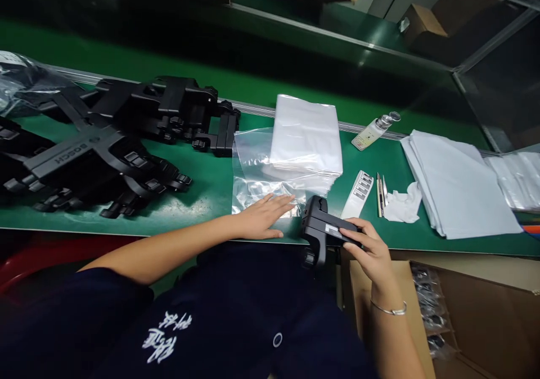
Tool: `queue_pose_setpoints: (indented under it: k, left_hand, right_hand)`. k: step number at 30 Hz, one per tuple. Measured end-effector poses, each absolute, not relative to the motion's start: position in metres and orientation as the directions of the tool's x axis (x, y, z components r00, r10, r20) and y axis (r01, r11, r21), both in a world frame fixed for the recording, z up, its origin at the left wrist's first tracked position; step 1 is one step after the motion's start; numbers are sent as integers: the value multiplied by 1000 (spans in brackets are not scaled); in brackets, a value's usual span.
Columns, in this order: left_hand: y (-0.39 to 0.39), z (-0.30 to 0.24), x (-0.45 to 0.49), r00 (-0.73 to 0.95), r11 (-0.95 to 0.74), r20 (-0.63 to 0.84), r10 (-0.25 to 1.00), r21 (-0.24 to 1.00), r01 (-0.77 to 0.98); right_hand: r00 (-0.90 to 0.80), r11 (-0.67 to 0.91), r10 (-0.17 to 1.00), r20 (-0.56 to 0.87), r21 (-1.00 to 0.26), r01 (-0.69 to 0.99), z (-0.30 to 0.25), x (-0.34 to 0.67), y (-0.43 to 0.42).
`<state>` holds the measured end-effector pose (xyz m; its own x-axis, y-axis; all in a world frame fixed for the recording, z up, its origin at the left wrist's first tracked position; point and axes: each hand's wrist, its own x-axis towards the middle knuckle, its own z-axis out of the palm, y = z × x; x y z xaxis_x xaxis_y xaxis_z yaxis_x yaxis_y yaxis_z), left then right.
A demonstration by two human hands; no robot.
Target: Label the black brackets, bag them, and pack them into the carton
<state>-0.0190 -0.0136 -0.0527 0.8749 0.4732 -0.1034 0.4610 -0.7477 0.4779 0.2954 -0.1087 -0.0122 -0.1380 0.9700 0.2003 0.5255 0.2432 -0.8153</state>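
Note:
My right hand grips a black plastic bracket with a small white label on it, at the table's front edge. Flat on a clear plastic bag lies my left hand, its fingers stretched out. That bag sits partly against a stack of clear bags. Just beyond my right hand is a strip of labels with dark printed marks.
Several black brackets, one marked BOSCH, crowd the left. A small bottle, pen-like tools, crumpled tissue and white sheets lie right. Below, an open carton holds bagged parts. A metal rail runs behind.

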Motion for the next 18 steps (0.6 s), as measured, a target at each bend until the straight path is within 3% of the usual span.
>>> queue_pose_setpoints:
  k: [5, 9, 13, 16, 18]
  left_hand:
    - [-35, -70, -5, 959, -811, -42, 279, 524, 259]
    - [-35, -71, 16, 930, -811, 31, 365, 501, 302]
    - [-25, -77, 47, 956, -827, -19, 292, 498, 262]
    - [-7, -74, 66, 911, -801, -52, 409, 457, 386]
    - [1, -70, 71, 881, -775, -48, 470, 456, 438]
  right_hand:
    - [-51, 245, 966, 252, -841, 483, -13, 310, -123]
    - [52, 245, 956, 289, -882, 402, -17, 318, -132]
    - [156, 217, 949, 275, -926, 309, -24, 323, -137]
    - [251, 215, 928, 274, -947, 238, -30, 322, -140]
    - [271, 154, 934, 232, -947, 282, -35, 320, -143]
